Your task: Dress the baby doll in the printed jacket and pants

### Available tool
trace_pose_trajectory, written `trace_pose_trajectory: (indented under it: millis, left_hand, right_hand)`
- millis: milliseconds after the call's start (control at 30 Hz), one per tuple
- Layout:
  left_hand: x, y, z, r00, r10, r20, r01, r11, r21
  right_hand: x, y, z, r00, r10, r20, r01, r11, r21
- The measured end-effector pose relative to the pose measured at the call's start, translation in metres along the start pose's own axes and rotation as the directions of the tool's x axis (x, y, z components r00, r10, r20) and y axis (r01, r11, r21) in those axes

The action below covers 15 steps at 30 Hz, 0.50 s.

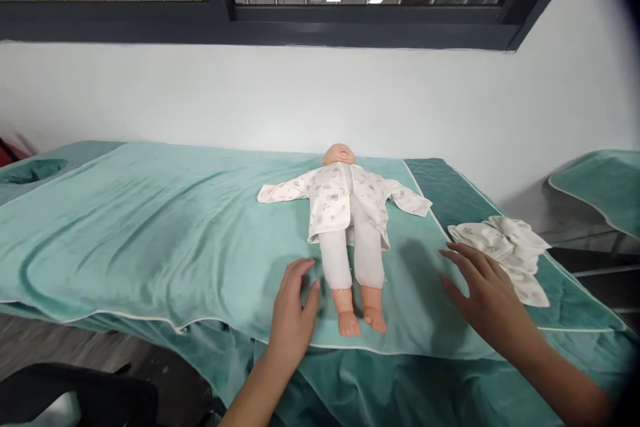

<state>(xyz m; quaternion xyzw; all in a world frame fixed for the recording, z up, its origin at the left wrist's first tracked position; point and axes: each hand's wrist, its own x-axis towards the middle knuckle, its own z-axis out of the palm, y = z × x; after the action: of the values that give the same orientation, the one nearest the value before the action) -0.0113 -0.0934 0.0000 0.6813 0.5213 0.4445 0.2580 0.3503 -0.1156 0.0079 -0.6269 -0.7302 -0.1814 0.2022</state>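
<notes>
A baby doll (369, 260) lies on its back on a green sheet, its head toward the wall and its bare feet toward me. It wears a white printed baby jacket (330, 195) with the sleeves spread out to both sides; the front looks partly parted. Just left of the doll's legs, my left hand (295, 307) is empty, thumb and fingers apart. My right hand (483, 283) hovers to the right of the legs, also empty with fingers spread. Behind it lies a crumpled bundle of white printed cloth (520, 240), partly covered by my fingers.
The green sheet (150, 227) covers a bed (450, 190) against a white wall (200, 93). Above is a dark-framed window (370, 30) with bars. A green-covered surface (600, 180) stands at the right, and a black object (85, 387) at the lower left.
</notes>
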Motion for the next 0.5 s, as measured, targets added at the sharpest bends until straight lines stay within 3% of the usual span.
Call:
trace_pose_trajectory:
  millis: [67,133,233,300,400,500]
  left_hand:
    - [0.008,-0.005,0.000,0.998,-0.054,0.024,0.055,0.998,-0.014]
    - [0.016,-0.009,-0.001,0.995,-0.069,0.076,0.067,0.998,0.016]
    - [0.035,-0.013,-0.006,0.987,-0.069,0.143,0.057,0.995,0.085]
    - [0.050,-0.014,-0.008,0.984,-0.099,0.145,0.089,0.993,0.078]
    - [0.069,-0.017,-0.007,0.978,-0.166,0.125,0.174,0.983,-0.058]
    - [0.078,-0.021,-0.002,0.980,-0.198,0.009,0.195,0.956,-0.217]
  right_hand:
    - [-0.004,0.015,0.002,0.998,0.059,-0.031,-0.062,0.993,-0.105]
    - [-0.008,0.050,0.004,0.981,0.161,-0.110,-0.183,0.955,-0.231]
    - [-0.016,0.108,0.012,0.937,0.279,-0.210,-0.325,0.916,-0.233]
    - [-0.018,0.122,0.016,0.941,0.280,-0.191,-0.317,0.926,-0.202]
    - [-0.009,0.088,0.015,0.961,0.239,-0.141,-0.262,0.950,-0.168]
    - [0.012,0.016,0.006,0.990,0.086,-0.111,-0.072,0.990,0.124]
